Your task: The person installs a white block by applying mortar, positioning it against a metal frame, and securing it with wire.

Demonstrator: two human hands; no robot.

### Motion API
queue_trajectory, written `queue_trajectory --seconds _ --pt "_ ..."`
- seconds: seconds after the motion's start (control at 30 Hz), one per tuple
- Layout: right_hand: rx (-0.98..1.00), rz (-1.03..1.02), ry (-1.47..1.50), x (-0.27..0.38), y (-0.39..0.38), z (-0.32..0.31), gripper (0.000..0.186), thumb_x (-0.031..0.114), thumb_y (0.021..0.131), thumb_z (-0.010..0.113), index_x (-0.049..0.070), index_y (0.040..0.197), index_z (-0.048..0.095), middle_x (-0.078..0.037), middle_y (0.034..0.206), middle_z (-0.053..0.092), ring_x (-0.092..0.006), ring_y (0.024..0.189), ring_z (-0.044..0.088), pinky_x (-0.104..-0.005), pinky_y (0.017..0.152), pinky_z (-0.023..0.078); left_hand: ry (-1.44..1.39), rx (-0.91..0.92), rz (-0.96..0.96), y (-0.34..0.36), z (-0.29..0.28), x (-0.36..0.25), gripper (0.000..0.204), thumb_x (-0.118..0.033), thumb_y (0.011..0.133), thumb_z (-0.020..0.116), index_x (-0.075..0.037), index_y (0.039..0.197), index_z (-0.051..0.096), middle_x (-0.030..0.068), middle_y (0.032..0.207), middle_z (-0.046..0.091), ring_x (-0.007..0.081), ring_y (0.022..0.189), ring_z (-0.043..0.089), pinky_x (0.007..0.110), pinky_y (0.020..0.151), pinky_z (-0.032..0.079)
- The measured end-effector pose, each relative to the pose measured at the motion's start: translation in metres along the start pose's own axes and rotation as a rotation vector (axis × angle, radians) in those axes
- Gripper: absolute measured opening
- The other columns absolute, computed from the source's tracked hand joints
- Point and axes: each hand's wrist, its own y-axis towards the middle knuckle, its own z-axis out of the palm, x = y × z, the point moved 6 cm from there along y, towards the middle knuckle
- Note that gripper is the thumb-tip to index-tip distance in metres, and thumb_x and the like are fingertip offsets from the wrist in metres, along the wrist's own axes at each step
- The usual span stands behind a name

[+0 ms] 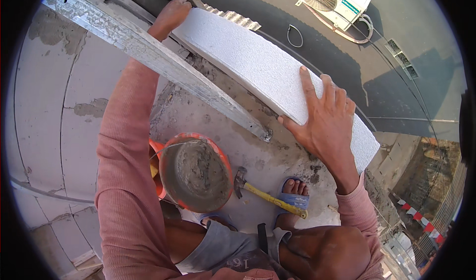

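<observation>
A long white lightweight concrete block (248,52) lies slantwise along the edge of the ledge in front of me. My left hand (173,16) is curled on its far left end, the fingertips partly hidden. Across its right part lies my right hand (327,114), the thumb at the near side and the fingers spread over the top towards the far edge. A mortar-stained metal channel (168,64) slants in front of my left forearm. Below it, an orange bucket (229,173) holds wet grey mortar (196,168). A yellow-handled hammer (272,199) rests beside my sandalled foot (295,193).
Pale block walling (44,86) rises at the left. Beyond the white block the drop reaches a lower grey surface (416,22) with an air-conditioner unit (332,0) and cables. Red-and-white strips (421,220) hang at lower right. Another orange container (156,153) stands behind the bucket.
</observation>
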Motion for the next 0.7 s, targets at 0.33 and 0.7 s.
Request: queue_trajectory --seconds 0.33,0.7 --pt "0.012 -0.057 0.176 -0.023 -0.003 -0.006 0.103 0.059 0.078 0.079 0.018 0.160 0.035 -0.027 0.149 0.045 -0.0414 0.131 0.048 -0.0572 0.108 0.036 -0.556 0.028 -0.136 -0.013 0.019 -0.001 0.057 -0.017 0.104 0.046 0.006 0.155 0.038 0.0197 0.161 0.041 0.0282 0.151 0.034 0.037 0.125 0.024" --pt "0.227 0.233 0.589 -0.136 -0.060 -0.016 0.089 0.054 0.059 0.090 0.000 0.125 0.065 -0.019 0.118 0.070 -0.0394 0.112 0.066 -0.0484 0.096 0.053 -1.291 -0.138 -0.911 -0.143 0.051 0.007 0.082 -0.055 0.103 0.052 0.008 0.152 0.034 0.0183 0.140 0.053 0.0315 0.134 0.049 0.043 0.118 0.037"
